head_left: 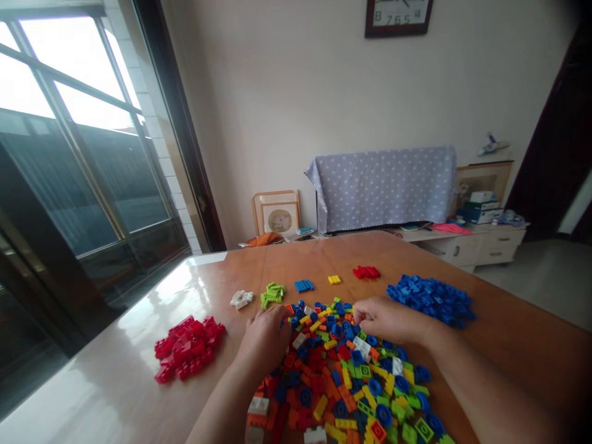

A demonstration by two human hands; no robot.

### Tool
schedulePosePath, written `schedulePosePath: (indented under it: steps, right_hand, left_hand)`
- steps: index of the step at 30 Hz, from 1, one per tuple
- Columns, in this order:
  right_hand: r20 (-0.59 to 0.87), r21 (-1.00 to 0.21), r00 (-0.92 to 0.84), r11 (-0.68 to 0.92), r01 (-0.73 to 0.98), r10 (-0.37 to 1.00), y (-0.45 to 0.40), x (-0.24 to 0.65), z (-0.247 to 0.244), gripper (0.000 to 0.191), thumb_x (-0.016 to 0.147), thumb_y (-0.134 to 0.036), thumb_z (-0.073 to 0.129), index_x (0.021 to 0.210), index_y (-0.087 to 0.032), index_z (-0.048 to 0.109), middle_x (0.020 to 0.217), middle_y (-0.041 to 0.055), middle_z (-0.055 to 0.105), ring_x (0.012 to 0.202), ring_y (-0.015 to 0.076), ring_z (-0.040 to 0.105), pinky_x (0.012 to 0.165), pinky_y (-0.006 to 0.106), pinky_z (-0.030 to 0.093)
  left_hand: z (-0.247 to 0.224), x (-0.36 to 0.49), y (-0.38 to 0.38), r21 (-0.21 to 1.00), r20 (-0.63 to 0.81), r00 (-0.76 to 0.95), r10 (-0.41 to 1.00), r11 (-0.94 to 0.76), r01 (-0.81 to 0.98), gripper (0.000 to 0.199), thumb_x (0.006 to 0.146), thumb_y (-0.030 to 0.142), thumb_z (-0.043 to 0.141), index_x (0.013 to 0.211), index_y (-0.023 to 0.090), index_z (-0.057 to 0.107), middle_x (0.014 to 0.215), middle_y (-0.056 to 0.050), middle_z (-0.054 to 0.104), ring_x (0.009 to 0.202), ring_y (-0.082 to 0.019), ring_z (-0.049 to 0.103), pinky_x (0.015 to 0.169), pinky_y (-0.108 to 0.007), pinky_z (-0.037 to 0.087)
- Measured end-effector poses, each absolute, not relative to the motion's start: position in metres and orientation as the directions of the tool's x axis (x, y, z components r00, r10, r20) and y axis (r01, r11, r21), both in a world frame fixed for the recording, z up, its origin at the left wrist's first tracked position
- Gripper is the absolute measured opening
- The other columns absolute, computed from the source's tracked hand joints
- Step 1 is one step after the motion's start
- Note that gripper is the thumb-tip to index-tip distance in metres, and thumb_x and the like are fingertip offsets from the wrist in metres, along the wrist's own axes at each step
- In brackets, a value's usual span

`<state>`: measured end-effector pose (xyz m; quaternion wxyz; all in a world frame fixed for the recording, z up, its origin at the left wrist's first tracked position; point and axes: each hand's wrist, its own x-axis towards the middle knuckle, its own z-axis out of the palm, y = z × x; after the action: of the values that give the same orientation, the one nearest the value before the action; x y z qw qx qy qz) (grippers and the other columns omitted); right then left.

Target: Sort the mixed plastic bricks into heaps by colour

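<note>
Standing at far left: a window with a dark frame, beside the tabletop.
Crimson pile: red bricks heaped on the left part of the tabletop, well apart from the left grip.
White pieces: a small cluster beyond the crimson pile, near the left hand.
Left hand: palm down, its grip curled at the left far edge of the mixed pile; whether the fingers are closed on a brick I cannot tell.
Light green pieces: a small group just beyond the left grip.
Blue row: a few blue pieces side by side, beyond the mixed pile.
Yellow row: a smaller set, right of the blue row.
Mixed pile: red, orange, yellow, green, blue and white pieces, spread between the two forearms and reaching both grips.
Small red group: right of the yellow row, beyond the right hand.
Right hand: fingers bent in toward the thumb, its grip at the right far edge of the mixed pile; what it holds, if anything, is hidden.
Blue pile: a large heap just beyond the right wrist.
</note>
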<state>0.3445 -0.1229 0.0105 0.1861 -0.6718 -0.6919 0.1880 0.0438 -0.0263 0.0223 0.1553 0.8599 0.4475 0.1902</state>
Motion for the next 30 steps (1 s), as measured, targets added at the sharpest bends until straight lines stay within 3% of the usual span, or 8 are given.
schedulePosePath:
  steps: [6, 11, 17, 24, 27, 30]
  right_hand:
    - [-0.033, -0.591, -0.078, 0.044, 0.806, 0.996, -0.123, 0.343, 0.011, 0.023, 0.078, -0.019, 0.057, 0.094, -0.021, 0.073, 0.070, -0.0027, 0.067, 0.061, 0.0125, 0.055, 0.052, 0.020, 0.032]
    - [-0.008, -0.545, -0.011, 0.005, 0.839, 1.000, -0.126, 0.351, 0.018, 0.014, 0.075, -0.018, 0.058, 0.083, -0.019, 0.070, 0.070, -0.0011, 0.066, 0.062, 0.0127, 0.054, 0.053, 0.020, 0.032]
    - [-0.137, -0.635, -0.151, 0.031, 0.772, 0.979, -0.138, 0.345, 0.032, 0.013, 0.078, -0.022, 0.061, 0.087, -0.018, 0.069, 0.070, -0.0018, 0.063, 0.062, 0.0121, 0.052, 0.053, 0.020, 0.033]
    - [-0.221, -0.475, -0.287, 0.154, 0.866, 0.932, -0.151, 0.306, 0.045, 0.035, 0.069, -0.033, 0.076, 0.102, -0.024, 0.068, 0.080, -0.0022, 0.064, 0.069, 0.0148, 0.054, 0.052, 0.021, 0.029]
    - [-0.177, -0.405, -0.267, 0.177, 0.897, 0.947, -0.147, 0.295, 0.045, 0.026, 0.072, -0.027, 0.069, 0.098, -0.024, 0.066, 0.080, -0.0024, 0.064, 0.070, 0.0146, 0.055, 0.054, 0.022, 0.027]
    - [-0.077, -0.369, -0.137, 0.100, 0.924, 0.988, -0.139, 0.293, 0.041, 0.023, 0.075, -0.022, 0.063, 0.098, -0.024, 0.064, 0.078, -0.0024, 0.064, 0.068, 0.0138, 0.054, 0.055, 0.023, 0.025]
  left_hand:
    - [0.022, 0.049, -0.032, 0.353, 0.182, 0.606, 0.774, -0.627, 0.695, 0.023, 0.087, 0.025, 0.054, 0.104, 0.029, 0.069, 0.107, -0.004, 0.074, 0.108, -0.027, 0.063, 0.090, -0.034, 0.041]
    - [0.022, 0.048, -0.031, 0.333, 0.196, 0.612, 0.766, -0.639, 0.693, 0.023, 0.088, 0.024, 0.053, 0.105, 0.028, 0.068, 0.106, -0.005, 0.073, 0.106, -0.026, 0.064, 0.089, -0.033, 0.041]
    - [0.022, 0.049, -0.033, 0.358, 0.186, 0.643, 0.743, -0.660, 0.660, 0.022, 0.087, 0.025, 0.054, 0.103, 0.028, 0.069, 0.104, -0.005, 0.073, 0.103, -0.025, 0.065, 0.086, -0.031, 0.043]
    - [0.019, 0.049, -0.033, 0.341, 0.161, 0.655, 0.738, -0.665, 0.665, 0.023, 0.089, 0.025, 0.052, 0.105, 0.028, 0.068, 0.106, -0.005, 0.073, 0.103, -0.024, 0.065, 0.086, -0.030, 0.044]
    - [0.021, 0.049, -0.034, 0.317, 0.155, 0.668, 0.728, -0.677, 0.664, 0.023, 0.089, 0.026, 0.053, 0.106, 0.027, 0.068, 0.107, -0.003, 0.072, 0.104, -0.022, 0.064, 0.087, -0.029, 0.045]
    - [0.025, 0.049, -0.035, 0.305, 0.147, 0.673, 0.725, -0.680, 0.667, 0.021, 0.089, 0.028, 0.053, 0.105, 0.027, 0.067, 0.107, -0.002, 0.072, 0.104, -0.021, 0.064, 0.087, -0.029, 0.045]
